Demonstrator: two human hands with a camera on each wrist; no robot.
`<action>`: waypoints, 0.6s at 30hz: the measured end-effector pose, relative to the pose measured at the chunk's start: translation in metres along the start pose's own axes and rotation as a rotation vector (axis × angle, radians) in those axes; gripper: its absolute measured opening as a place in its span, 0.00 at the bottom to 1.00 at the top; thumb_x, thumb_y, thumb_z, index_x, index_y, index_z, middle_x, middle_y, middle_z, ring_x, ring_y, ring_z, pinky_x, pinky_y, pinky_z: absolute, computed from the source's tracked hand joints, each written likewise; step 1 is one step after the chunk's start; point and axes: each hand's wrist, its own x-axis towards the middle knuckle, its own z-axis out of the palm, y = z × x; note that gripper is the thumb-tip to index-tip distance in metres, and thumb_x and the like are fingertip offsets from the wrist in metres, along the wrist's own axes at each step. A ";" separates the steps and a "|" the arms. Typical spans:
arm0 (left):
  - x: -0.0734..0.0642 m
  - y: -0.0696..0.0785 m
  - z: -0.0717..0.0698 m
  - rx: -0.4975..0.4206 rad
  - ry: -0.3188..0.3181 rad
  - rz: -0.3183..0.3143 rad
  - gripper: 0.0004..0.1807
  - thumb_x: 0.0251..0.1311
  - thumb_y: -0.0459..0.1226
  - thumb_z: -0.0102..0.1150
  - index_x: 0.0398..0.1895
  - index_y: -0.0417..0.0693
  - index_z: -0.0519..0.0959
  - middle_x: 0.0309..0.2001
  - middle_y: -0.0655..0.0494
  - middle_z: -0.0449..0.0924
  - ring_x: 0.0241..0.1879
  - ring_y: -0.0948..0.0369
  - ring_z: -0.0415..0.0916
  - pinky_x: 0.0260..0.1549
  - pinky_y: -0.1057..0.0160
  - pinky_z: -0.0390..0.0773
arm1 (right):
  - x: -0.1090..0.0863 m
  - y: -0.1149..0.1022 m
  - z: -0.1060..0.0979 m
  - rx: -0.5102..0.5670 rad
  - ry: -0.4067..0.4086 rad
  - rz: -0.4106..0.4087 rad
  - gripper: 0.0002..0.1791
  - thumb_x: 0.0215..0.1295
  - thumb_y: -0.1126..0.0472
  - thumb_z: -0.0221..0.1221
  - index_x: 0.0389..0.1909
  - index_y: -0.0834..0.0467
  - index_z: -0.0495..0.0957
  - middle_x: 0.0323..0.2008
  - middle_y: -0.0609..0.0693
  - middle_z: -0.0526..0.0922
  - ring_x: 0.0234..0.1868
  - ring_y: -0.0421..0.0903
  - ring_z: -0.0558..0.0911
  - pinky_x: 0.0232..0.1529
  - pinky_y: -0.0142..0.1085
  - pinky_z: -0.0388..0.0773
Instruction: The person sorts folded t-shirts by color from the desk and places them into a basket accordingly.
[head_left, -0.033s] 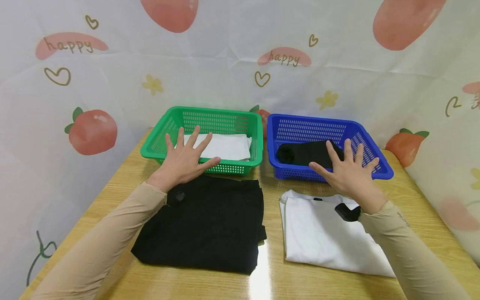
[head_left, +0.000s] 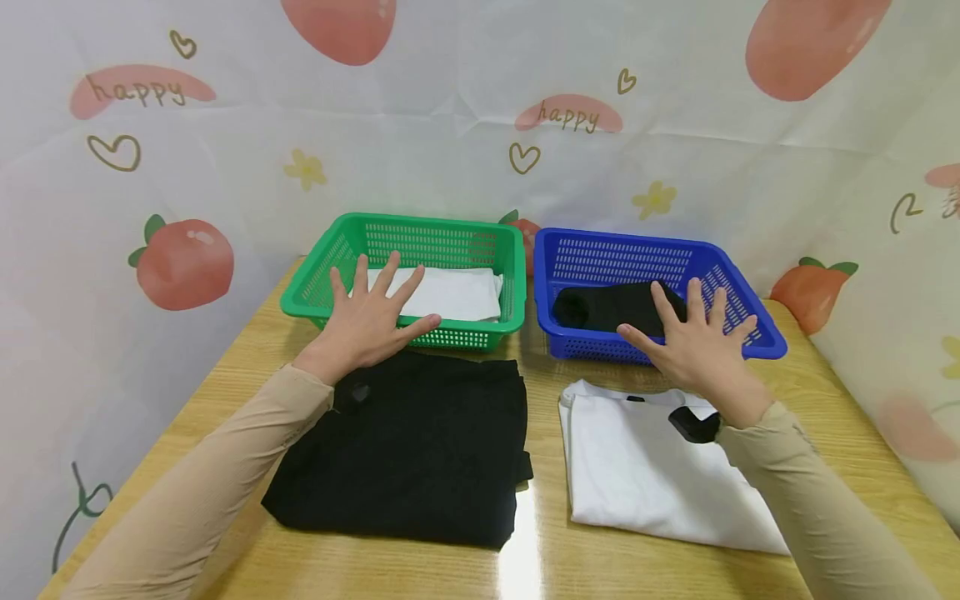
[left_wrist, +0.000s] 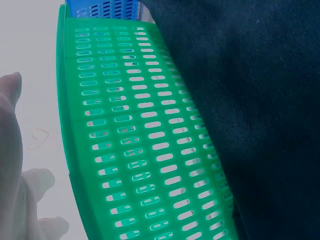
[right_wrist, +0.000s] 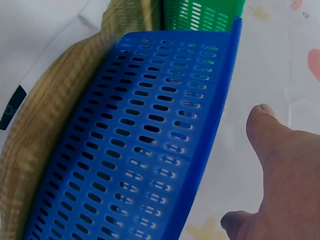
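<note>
My left hand (head_left: 363, 325), fingers spread and holding nothing, hovers over the near rim of the green basket (head_left: 516, 275). Inside that basket lies a folded white cloth (head_left: 450, 293). A folded black garment (head_left: 420, 458) is spread on the table below the left wrist. With fingers likewise splayed, my right hand (head_left: 701, 346) is over the near edge of the blue basket (head_left: 546, 275), which holds a folded black cloth (head_left: 622, 307). Beneath the right wrist lies a folded white garment (head_left: 652, 475). Both wrist views show the perforated basket sides close beside the hands.
The wooden table (head_left: 555, 567) carries everything. Behind it hangs a white backdrop (head_left: 450, 75) printed with fruit, hearts and flowers. The two baskets stand side by side at the back, a narrow gap between them.
</note>
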 end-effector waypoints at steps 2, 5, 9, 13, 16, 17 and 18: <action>0.001 0.000 0.001 -0.002 -0.001 -0.001 0.50 0.60 0.75 0.30 0.80 0.61 0.43 0.78 0.43 0.33 0.71 0.32 0.23 0.58 0.26 0.22 | 0.001 0.000 0.000 0.000 -0.001 0.001 0.55 0.63 0.20 0.36 0.79 0.51 0.35 0.72 0.74 0.26 0.67 0.74 0.21 0.48 0.78 0.18; 0.001 0.001 0.001 -0.006 -0.004 -0.006 0.50 0.60 0.75 0.30 0.80 0.61 0.44 0.78 0.43 0.34 0.71 0.32 0.24 0.57 0.25 0.23 | 0.002 -0.001 0.000 -0.001 0.005 0.003 0.55 0.63 0.20 0.36 0.79 0.51 0.36 0.72 0.74 0.28 0.68 0.75 0.23 0.48 0.79 0.19; 0.001 0.001 0.001 -0.001 -0.018 -0.018 0.50 0.60 0.75 0.30 0.80 0.61 0.44 0.78 0.43 0.34 0.71 0.31 0.24 0.56 0.23 0.24 | 0.002 -0.003 0.000 -0.003 0.010 0.008 0.55 0.62 0.20 0.36 0.80 0.51 0.37 0.72 0.74 0.30 0.69 0.75 0.25 0.50 0.79 0.21; 0.002 0.001 0.003 -0.007 -0.034 -0.023 0.51 0.60 0.76 0.29 0.80 0.61 0.43 0.78 0.42 0.33 0.71 0.31 0.23 0.55 0.23 0.22 | 0.000 -0.002 0.000 -0.003 0.005 0.012 0.55 0.62 0.20 0.36 0.80 0.51 0.37 0.72 0.74 0.31 0.69 0.75 0.25 0.50 0.79 0.21; 0.003 0.002 0.004 -0.009 -0.038 -0.025 0.51 0.59 0.76 0.29 0.80 0.61 0.43 0.78 0.42 0.33 0.71 0.31 0.23 0.54 0.23 0.22 | -0.001 -0.001 0.001 0.000 0.005 0.015 0.55 0.63 0.20 0.36 0.80 0.51 0.37 0.72 0.75 0.31 0.69 0.76 0.26 0.50 0.79 0.21; 0.003 0.003 0.004 -0.005 -0.040 -0.026 0.51 0.59 0.76 0.28 0.80 0.61 0.43 0.78 0.41 0.34 0.71 0.31 0.23 0.54 0.22 0.22 | -0.001 -0.001 0.001 0.002 0.003 0.016 0.55 0.62 0.20 0.36 0.80 0.51 0.37 0.72 0.75 0.31 0.69 0.76 0.26 0.50 0.79 0.21; 0.003 0.003 0.005 -0.001 -0.045 -0.026 0.51 0.59 0.76 0.28 0.80 0.61 0.43 0.78 0.41 0.34 0.71 0.31 0.23 0.54 0.22 0.23 | -0.002 0.000 0.001 0.003 0.003 0.017 0.55 0.63 0.20 0.36 0.80 0.51 0.37 0.72 0.75 0.31 0.69 0.76 0.27 0.50 0.79 0.21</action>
